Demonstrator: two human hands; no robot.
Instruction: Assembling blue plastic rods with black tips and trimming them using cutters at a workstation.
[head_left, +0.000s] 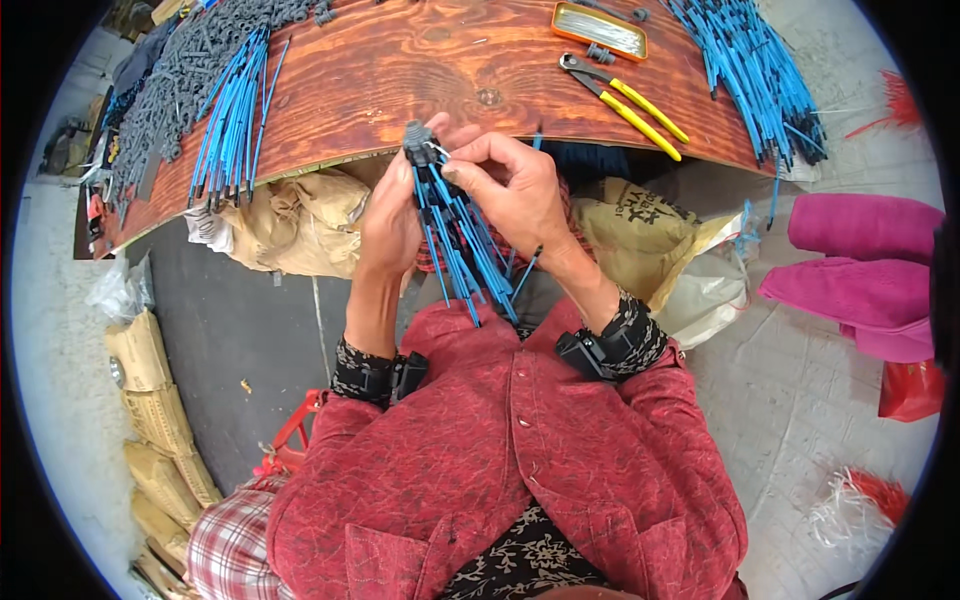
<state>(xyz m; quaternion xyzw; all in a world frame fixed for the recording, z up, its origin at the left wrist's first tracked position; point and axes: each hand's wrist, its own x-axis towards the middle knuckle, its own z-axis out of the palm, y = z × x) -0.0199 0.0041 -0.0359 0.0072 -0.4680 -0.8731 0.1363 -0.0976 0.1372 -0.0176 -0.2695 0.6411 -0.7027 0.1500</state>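
Observation:
My left hand [388,225] is closed around the top of a bundle of slim blue rods [460,235] with black fittings along them. A ribbed dark grey hub [418,143] caps the bundle, and the rods hang from it toward my lap. At the hub's right side, the thumb and forefinger of my right hand [520,195] pinch a thin pale wire [438,150]. Where the wire meets the hub is too small to make out. Both hands are just in front of the near edge of the wooden table [440,65].
Cutting pliers [640,115] with yellow handles lie on the table, near an orange-rimmed tin [645,45] of thin wires. A heap of grey parts [190,75] and blue rods [232,130] occupy the left side. More blue rods [755,80] overhang the right edge. Paper sacks [300,225] sit below.

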